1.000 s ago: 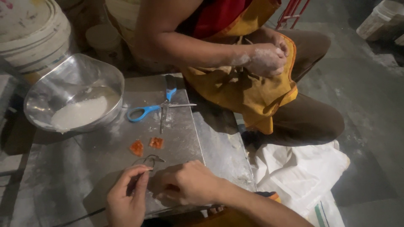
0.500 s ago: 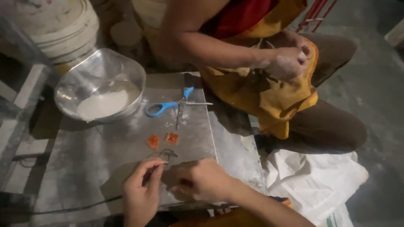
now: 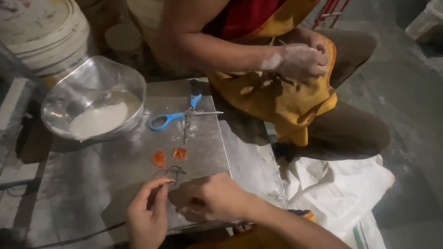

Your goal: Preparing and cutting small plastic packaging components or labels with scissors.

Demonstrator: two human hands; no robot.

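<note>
Fingers: left hand (image 3: 146, 216) pinches the end of a thin dark wire loop (image 3: 173, 172) between thumb and forefinger; right hand (image 3: 214, 197) is curled with fingertips drawn together just beside it, whether it grips the wire I cannot tell.
Work so far: two small orange pieces (image 3: 169, 156) lie cut on the sheet just above the wire; the wire looks only partly bent, so shaping seems unfinished.
Left side: steel bowl (image 3: 94, 102) holding white powder, with pale buckets (image 3: 44, 32) behind it.
Middle: blue-handled scissors (image 3: 180, 117) lying open beyond the orange pieces.
Surface: flat metal sheet (image 3: 92, 184), dusted with white powder.
Right side: another person sits opposite in a yellow apron (image 3: 281, 99), their powdered hand (image 3: 302, 60) closed at the lap.
Room: dim grey concrete floor (image 3: 406, 101); white sack (image 3: 337, 189) lying by the sheet.
</note>
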